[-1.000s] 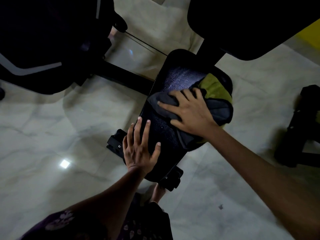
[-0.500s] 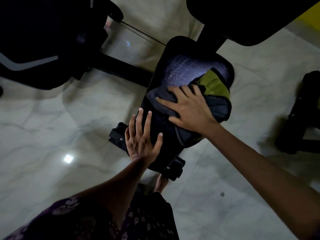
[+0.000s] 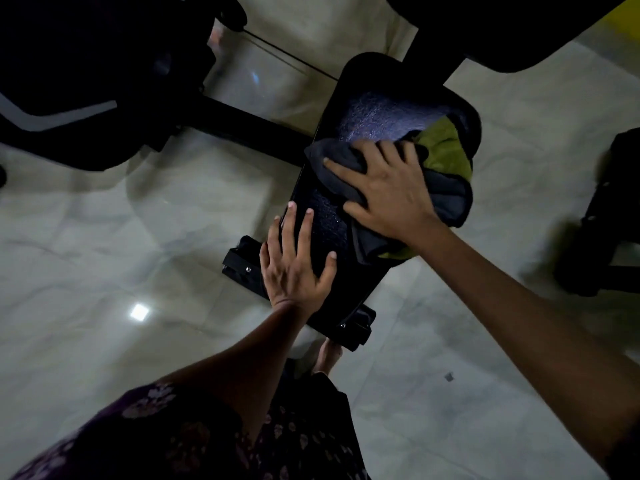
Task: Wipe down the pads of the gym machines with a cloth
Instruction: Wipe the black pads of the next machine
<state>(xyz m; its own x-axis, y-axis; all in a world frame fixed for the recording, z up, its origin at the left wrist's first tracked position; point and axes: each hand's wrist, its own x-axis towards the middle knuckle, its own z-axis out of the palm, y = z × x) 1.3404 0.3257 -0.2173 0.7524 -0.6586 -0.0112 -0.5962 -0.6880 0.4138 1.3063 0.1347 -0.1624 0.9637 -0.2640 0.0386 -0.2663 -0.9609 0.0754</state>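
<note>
Both hands (image 3: 391, 188) flat on pad (image 3: 377, 116)

cloth (image 3: 446, 157) partly under right hand (image 3: 391, 188), upper pad (image 3: 519, 26) cropped by frame edge

Dim indoor view, wide-angle bend at the edges.
Glare spot on the glossy floor (image 3: 139, 311); machine parts lost in black; slight blur.

Glossy marble floor (image 3: 104, 237), light glint (image 3: 139, 311), dim room.
</note>
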